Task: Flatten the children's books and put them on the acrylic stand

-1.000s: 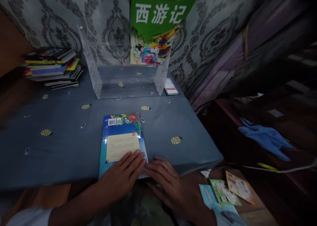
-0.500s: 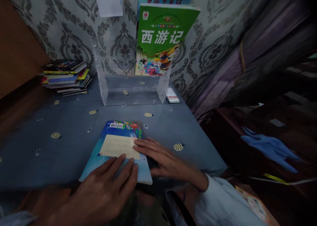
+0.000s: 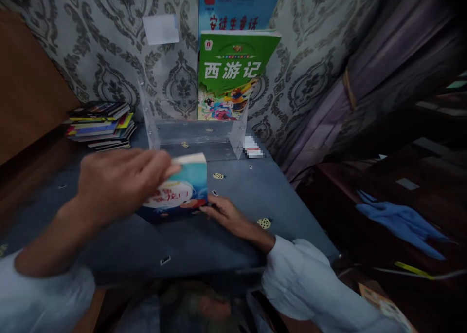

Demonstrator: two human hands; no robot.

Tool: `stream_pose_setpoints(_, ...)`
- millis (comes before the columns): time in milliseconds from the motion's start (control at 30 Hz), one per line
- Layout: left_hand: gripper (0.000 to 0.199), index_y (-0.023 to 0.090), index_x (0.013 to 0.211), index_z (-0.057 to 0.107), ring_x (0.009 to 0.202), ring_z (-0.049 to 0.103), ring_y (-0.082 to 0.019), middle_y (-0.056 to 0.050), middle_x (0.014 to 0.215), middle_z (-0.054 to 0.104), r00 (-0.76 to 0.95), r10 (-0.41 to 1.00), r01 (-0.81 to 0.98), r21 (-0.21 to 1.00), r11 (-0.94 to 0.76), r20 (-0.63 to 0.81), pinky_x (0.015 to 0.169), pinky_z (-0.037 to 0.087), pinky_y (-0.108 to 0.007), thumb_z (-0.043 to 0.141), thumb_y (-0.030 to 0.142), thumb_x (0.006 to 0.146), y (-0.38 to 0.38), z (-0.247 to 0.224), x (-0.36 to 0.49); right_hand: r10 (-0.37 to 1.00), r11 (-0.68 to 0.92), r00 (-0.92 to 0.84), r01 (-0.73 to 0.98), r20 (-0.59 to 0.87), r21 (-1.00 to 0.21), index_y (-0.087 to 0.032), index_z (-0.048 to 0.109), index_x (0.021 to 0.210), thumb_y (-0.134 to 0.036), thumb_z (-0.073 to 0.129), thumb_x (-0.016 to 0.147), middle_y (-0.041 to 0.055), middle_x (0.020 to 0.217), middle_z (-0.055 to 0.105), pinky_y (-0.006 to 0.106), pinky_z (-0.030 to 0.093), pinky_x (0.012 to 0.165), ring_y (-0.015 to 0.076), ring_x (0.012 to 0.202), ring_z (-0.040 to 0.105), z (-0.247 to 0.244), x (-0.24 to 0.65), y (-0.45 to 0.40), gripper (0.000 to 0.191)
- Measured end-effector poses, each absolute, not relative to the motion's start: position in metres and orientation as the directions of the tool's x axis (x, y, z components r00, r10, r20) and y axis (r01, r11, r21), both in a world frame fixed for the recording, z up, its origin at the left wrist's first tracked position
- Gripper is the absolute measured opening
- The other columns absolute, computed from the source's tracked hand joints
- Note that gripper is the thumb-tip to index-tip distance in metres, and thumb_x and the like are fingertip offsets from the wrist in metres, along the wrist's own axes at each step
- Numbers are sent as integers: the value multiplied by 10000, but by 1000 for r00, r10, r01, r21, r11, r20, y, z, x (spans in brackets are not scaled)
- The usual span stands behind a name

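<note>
Two hands on one book, both gripping. Left hand [image 3: 124, 189], motion-blurred, has its fingers curled over the top-left part of the book [image 3: 188, 184]. Right hand [image 3: 228, 215] has the lower right corner between thumb and fingers. Book is between the hands, tilted up above the desk [image 3: 280, 192], illustrated cover facing the person. Can't tell if its bottom edge touches the desk.

Right of and below the right hand: orange printed sheet [image 3: 383, 304], partly behind the light sleeve [image 3: 302, 274]. Well right of the right hand: blue cloth [image 3: 401, 223], crumpled, on a dark reddish surface.

Beyond both hands: clear stand [image 3: 239, 134] on the desk. Past the left hand, left of the stand: book stack [image 3: 100, 123], uneven edges. Past the right hand, just beside the stand: small white item [image 3: 253, 148], pixelated.

Farther out, beyond the right hand: green book [image 3: 229, 72] upright at the stand, blue book [image 3: 237, 4] behind it, taller. White card [image 3: 160, 30] left of those, against patterned wallpaper [image 3: 113, 55].
</note>
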State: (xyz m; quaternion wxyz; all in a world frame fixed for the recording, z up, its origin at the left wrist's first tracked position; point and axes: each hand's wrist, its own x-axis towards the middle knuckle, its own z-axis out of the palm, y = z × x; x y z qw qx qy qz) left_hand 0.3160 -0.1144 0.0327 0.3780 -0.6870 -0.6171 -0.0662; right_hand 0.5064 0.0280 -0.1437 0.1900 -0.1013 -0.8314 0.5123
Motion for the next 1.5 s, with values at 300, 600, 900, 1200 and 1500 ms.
stream_pose_setpoints(300,505,165,1016,693,867,685,-219,-80,915,740,11,994,999,-54,-5,108,784,456,-301,269,433,1075,20,-27,262,443,-52,-887,119,-130,-992,-208,514,1015,-665,541,926,-10,786,658,250,532,455,136,530,646,-142,530,13,466)
stream_pose_setpoints(600,355,175,1175,635,1054,666,-240,-112,1171,696,60,996,998,-1,-60,60,881,482,-335,350,353,1061,30,-98,256,539,-17,-777,376,-325,-926,-227,426,999,-545,571,932,-102,532,559,192,412,329,128,363,568,-152,534,27,355)
stream_pose_setpoints(900,553,135,1429,499,1422,456,-291,-162,1503,520,124,970,989,54,-138,210,1164,385,-483,311,505,1063,-57,-152,266,653,586,-752,428,88,-688,-213,631,920,-310,533,992,-19,655,659,237,424,531,140,555,610,-147,523,38,155)
stream_pose_setpoints(1200,668,59,1488,432,1494,346,-315,-219,1570,415,-5,974,1000,30,-2,225,1182,353,-521,266,542,1057,-55,-176,254,209,893,-919,40,335,-448,-170,563,1342,-234,529,1011,136,1414,605,427,436,1163,223,1370,525,-159,451,50,339)
stream_pose_setpoints(1500,676,68,1512,396,1490,353,-330,-227,1568,413,-24,963,999,50,11,270,1173,345,-566,259,550,1058,-55,-181,258,354,873,-885,196,302,-447,-128,493,1454,-278,470,1034,178,1512,517,538,343,1218,264,1465,421,-177,446,108,446)
